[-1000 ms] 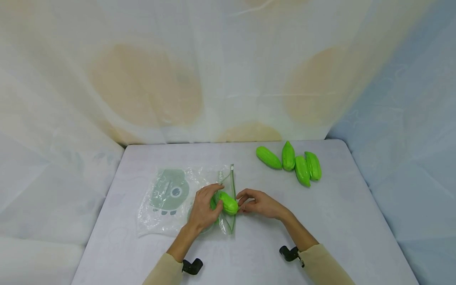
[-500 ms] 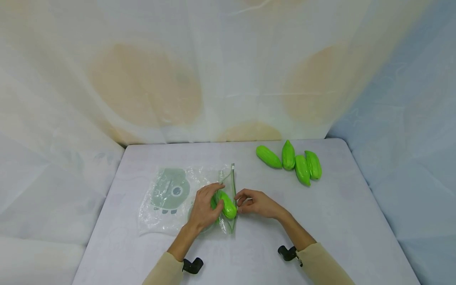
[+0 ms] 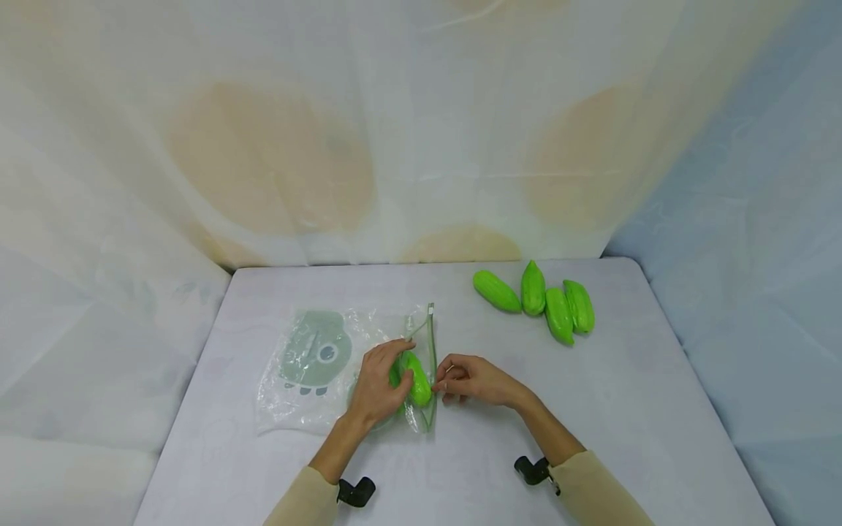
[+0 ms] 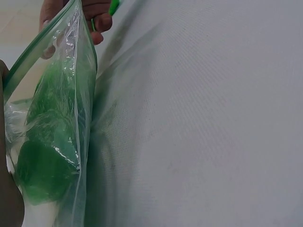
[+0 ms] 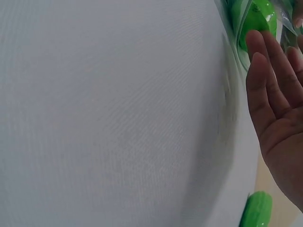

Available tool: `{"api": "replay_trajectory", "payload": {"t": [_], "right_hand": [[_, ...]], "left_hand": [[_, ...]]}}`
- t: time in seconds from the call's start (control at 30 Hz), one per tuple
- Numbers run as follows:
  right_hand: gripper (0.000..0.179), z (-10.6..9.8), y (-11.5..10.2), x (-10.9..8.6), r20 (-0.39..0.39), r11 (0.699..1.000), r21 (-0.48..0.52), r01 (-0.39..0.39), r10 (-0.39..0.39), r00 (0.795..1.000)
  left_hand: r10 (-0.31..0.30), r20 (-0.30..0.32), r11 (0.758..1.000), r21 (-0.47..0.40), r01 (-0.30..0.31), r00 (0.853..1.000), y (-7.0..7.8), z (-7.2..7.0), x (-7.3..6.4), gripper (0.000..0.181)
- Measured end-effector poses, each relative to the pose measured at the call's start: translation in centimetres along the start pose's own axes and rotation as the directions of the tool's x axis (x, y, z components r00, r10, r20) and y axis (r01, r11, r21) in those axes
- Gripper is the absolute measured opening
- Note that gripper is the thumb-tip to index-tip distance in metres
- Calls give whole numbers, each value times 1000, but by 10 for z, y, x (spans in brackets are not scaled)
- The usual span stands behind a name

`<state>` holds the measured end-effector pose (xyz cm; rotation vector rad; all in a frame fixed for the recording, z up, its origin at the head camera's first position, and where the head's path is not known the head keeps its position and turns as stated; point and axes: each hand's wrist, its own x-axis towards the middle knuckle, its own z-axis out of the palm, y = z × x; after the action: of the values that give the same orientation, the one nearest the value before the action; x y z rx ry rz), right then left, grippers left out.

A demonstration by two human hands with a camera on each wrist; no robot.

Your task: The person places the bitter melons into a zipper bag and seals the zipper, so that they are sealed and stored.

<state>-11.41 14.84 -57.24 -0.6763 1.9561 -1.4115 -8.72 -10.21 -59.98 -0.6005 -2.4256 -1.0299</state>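
Observation:
A clear zip bag point(image 3: 316, 347) with a printed green creature lies flat, its mouth to the right and raised. My left hand point(image 3: 378, 383) holds the bag's mouth open, the thumb beside a bright green, ridged, gourd-like vegetable point(image 3: 419, 383). That vegetable lies inside the mouth. Further in, another green vegetable point(image 4: 45, 170) shows through the plastic in the left wrist view. My right hand point(image 3: 476, 380) is at the mouth's edge. In the right wrist view its fingertips point(image 5: 255, 40) are extended against or very near the vegetable's end; contact is hard to tell.
Several similar green vegetables point(image 3: 532, 288) lie grouped at the back right of the white-covered table point(image 3: 625, 402). Pale patterned curtains point(image 3: 408, 146) hang behind the table and on both sides.
The green vegetable has turned more lengthwise and moved left, deeper into the bag's mouth. My right hand has followed it slightly left; my left hand stays in place.

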Motion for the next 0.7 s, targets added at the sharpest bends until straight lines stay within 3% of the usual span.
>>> {"api": "replay_trajectory", "payload": {"t": [0.7], "right_hand": [[25,0,-2,-1,32,997,-78,11,-8,999]], "left_hand": [[-19,17,1000,-2,19,1000,-2,1,-2,44]]}}
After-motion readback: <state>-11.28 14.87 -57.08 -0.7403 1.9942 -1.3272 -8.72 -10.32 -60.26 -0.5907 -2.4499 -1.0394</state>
